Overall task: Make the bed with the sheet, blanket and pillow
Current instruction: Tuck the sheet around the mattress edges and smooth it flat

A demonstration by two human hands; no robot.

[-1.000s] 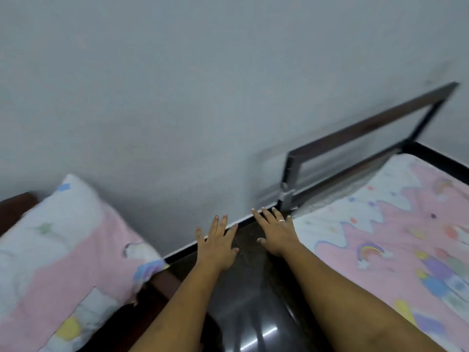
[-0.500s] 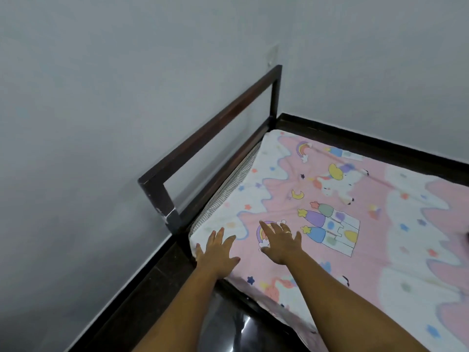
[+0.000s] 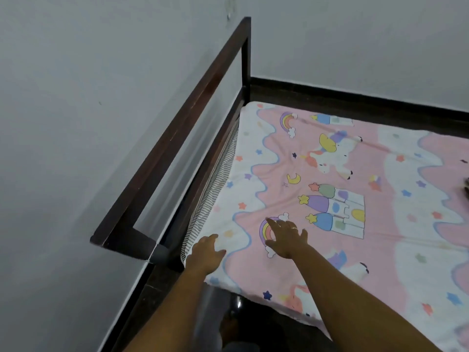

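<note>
The pink-and-white printed cotton-like cloth sheet (image 3: 317,174) looks soft and matt, the dark wooden bed rail (image 3: 177,128) smooth, the dark floor (image 3: 238,304) glossy.

Plain grey-white walls (image 3: 76,97) meet in a corner; a dark wooden bed rail (image 3: 177,128) stands beside the left wall, above dark glossy floor (image 3: 162,283).

grey wall (image 3: 76,123), dark wooden bed rail (image 3: 177,128) along it, dark glossy floor (image 3: 253,323)
</note>
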